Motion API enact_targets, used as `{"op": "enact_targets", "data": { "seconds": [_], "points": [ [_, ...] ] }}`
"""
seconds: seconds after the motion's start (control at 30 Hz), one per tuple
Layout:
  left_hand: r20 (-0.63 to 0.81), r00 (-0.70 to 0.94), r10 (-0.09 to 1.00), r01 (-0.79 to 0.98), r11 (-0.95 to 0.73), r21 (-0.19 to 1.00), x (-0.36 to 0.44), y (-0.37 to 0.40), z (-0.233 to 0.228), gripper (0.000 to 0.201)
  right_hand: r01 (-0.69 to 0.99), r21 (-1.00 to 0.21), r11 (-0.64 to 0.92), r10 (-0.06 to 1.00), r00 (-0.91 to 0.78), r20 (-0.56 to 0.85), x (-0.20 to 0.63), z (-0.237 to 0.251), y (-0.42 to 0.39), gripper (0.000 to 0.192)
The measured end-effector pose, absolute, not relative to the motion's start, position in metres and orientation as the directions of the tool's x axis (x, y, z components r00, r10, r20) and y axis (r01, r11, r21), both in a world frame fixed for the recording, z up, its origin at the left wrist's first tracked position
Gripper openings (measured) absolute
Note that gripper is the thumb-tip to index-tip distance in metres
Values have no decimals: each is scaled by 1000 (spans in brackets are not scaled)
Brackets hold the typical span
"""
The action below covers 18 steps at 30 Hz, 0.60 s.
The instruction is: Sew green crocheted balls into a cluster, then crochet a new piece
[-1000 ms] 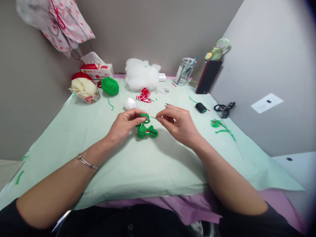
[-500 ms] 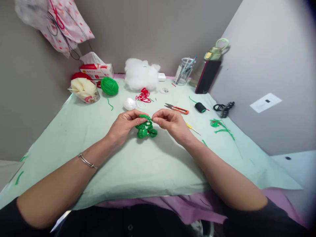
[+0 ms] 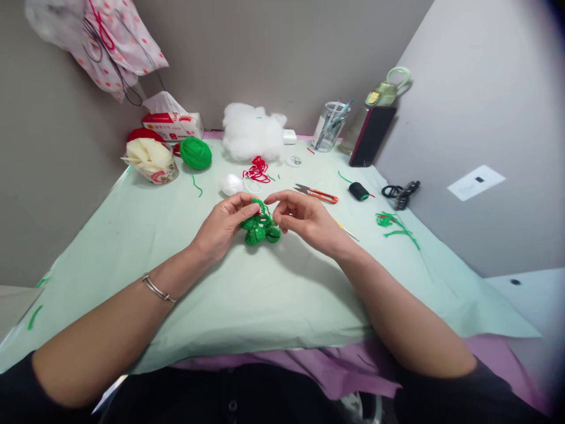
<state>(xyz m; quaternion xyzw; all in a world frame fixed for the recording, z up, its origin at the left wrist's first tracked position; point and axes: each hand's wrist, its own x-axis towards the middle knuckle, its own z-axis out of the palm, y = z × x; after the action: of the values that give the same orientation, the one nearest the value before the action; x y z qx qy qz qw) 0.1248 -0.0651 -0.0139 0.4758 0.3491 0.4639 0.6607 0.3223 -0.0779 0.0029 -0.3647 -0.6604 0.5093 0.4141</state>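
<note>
My left hand (image 3: 220, 227) pinches a green crocheted piece (image 3: 255, 235) between thumb and fingers. Rounded green lobes hang below the grip, and a little red and white shows near my fingertips. Close against its right side is my right hand (image 3: 306, 221), with the index finger stretched toward the top of the piece. Its thumb and curled fingers are closed beside the green yarn; whatever they grip is too small to make out. Behind my hands lie a white yarn ball (image 3: 232, 185) and orange-handled thread snips (image 3: 316, 193). A yellow-handled crochet hook (image 3: 348, 231) is partly behind my right hand.
White stuffing (image 3: 253, 132), tangled red yarn (image 3: 257, 171) and a green yarn ball (image 3: 196, 153) lie toward the back. A phone (image 3: 373, 136) leans on a bottle (image 3: 383, 94) beside a pen cup (image 3: 331, 126). Black thread (image 3: 358, 191) and green scraps (image 3: 397, 227) are at right.
My right index finger has lifted away from the thumb and stretched leftward over the piece. The green piece has turned slightly in my left hand.
</note>
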Motion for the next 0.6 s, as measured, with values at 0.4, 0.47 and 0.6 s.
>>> {"op": "enact_targets", "data": {
  "seconds": [0.4,0.47,0.6],
  "points": [
    [-183,598,780,-122,315,941,121,-66,-9,25,16,-997,70,943,-327,61,324,2,-74,28],
    [-215,626,750,-78,334,939,121,-66,-9,28,-25,-999,-27,938,-347,-17,322,1,-75,31],
    [-248,624,741,-32,342,939,122,-68,-12,32,-89,-985,-149,934,-339,-111,317,-2,-74,33]
  ]
}}
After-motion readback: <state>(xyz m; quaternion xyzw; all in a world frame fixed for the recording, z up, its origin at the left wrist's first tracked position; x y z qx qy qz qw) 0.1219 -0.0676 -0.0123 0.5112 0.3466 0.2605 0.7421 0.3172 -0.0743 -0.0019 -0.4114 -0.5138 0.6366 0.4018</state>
